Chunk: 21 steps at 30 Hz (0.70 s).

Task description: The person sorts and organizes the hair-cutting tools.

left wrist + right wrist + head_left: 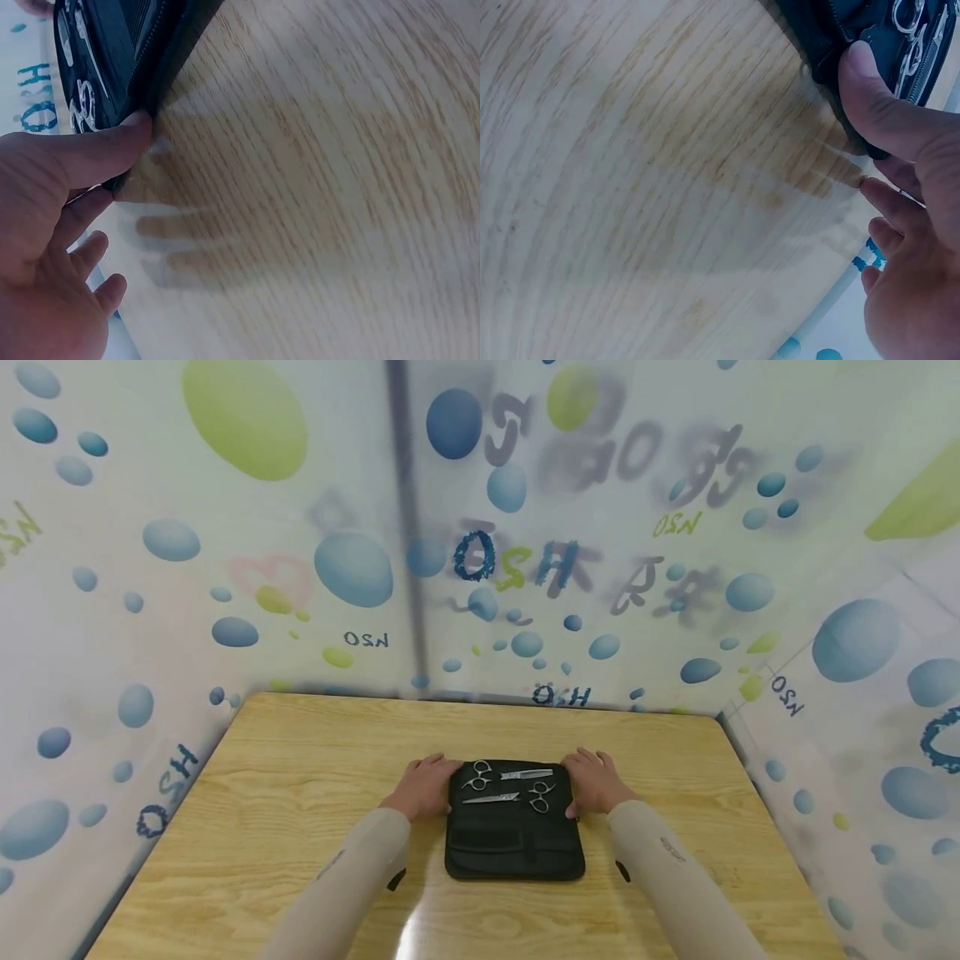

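A black zippered scissor case [487, 865] lies unfolded on the wooden table. Two pairs of silver haircutting scissors sit in it: the upper pair [527, 774] has its finger rings at left, the lower pair [491, 798] at right. My left hand [427, 787] pinches the case's left edge near the far corner; in the left wrist view the thumb [101, 152] presses on top and a finger goes beneath. On the opposite side my right hand [595, 781] pinches the right edge, its thumb [874, 86] over the rim and the fingertips partly hidden under it.
The light wooden table [300, 777] extends to both sides of the case. Behind it stands a pale wall [360, 510] printed with blue and green ovals and letters. More patterned wall [847, 718] runs along the right side.
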Each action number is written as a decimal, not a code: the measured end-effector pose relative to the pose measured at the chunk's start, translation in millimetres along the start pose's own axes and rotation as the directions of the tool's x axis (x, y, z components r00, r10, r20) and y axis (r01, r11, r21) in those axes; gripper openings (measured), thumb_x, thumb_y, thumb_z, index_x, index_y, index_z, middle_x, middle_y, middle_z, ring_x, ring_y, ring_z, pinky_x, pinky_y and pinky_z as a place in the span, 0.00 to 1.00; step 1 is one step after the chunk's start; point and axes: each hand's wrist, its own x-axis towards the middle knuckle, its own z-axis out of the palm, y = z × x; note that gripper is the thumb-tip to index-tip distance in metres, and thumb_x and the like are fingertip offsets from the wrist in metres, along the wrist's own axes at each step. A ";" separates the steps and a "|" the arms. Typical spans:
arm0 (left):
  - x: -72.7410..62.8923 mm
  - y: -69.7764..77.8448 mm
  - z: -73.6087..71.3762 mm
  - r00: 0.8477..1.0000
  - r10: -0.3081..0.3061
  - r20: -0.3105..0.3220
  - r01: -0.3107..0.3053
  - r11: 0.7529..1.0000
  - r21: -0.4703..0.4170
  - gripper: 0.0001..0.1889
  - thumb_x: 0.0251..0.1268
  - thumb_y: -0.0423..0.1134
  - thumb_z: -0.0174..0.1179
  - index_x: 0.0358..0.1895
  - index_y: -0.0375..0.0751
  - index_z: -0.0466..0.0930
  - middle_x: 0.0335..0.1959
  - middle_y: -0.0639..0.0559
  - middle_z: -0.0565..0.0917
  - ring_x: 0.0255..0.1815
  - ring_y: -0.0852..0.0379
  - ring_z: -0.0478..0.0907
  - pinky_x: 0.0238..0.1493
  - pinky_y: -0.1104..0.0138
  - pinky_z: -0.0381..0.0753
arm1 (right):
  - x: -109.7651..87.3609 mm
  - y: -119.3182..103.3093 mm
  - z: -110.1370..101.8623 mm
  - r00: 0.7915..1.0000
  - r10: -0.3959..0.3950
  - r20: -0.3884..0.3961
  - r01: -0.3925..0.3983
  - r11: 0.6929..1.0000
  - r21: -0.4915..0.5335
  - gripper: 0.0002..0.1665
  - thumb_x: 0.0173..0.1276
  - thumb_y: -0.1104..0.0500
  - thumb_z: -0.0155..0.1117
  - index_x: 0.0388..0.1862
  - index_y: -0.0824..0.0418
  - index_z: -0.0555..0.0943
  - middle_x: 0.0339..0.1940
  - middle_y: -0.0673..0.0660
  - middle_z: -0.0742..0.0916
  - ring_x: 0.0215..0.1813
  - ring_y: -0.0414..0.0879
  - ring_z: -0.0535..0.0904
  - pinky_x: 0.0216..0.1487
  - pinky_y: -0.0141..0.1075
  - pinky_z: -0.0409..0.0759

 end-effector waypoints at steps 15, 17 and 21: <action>-0.6 2.1 0.5 0.999 -0.029 -0.035 0.028 0.999 -0.026 0.45 0.49 0.39 0.75 0.73 0.43 0.62 0.67 0.44 0.74 0.71 0.43 0.65 0.72 0.46 0.61 | -2.4 -2.8 3.9 0.994 0.027 -0.108 -0.026 1.000 0.010 0.50 0.40 0.53 0.85 0.60 0.64 0.69 0.56 0.62 0.84 0.62 0.58 0.75 0.76 0.56 0.52; -0.9 1.5 1.4 0.998 -0.026 -0.050 0.025 0.999 -0.031 0.46 0.48 0.39 0.76 0.73 0.43 0.62 0.66 0.43 0.75 0.70 0.43 0.66 0.72 0.46 0.62 | -3.2 -1.4 5.9 0.993 0.021 -0.119 -0.020 1.000 0.008 0.48 0.43 0.54 0.84 0.61 0.63 0.68 0.55 0.61 0.84 0.61 0.58 0.77 0.75 0.56 0.54; -2.2 0.0 3.0 0.997 -0.019 -0.076 0.015 0.999 -0.051 0.46 0.47 0.38 0.76 0.72 0.43 0.63 0.65 0.43 0.75 0.69 0.43 0.67 0.71 0.47 0.63 | -4.8 1.5 9.0 0.989 0.004 -0.147 -0.004 1.000 0.001 0.43 0.48 0.57 0.81 0.60 0.62 0.69 0.55 0.60 0.85 0.59 0.57 0.79 0.73 0.56 0.58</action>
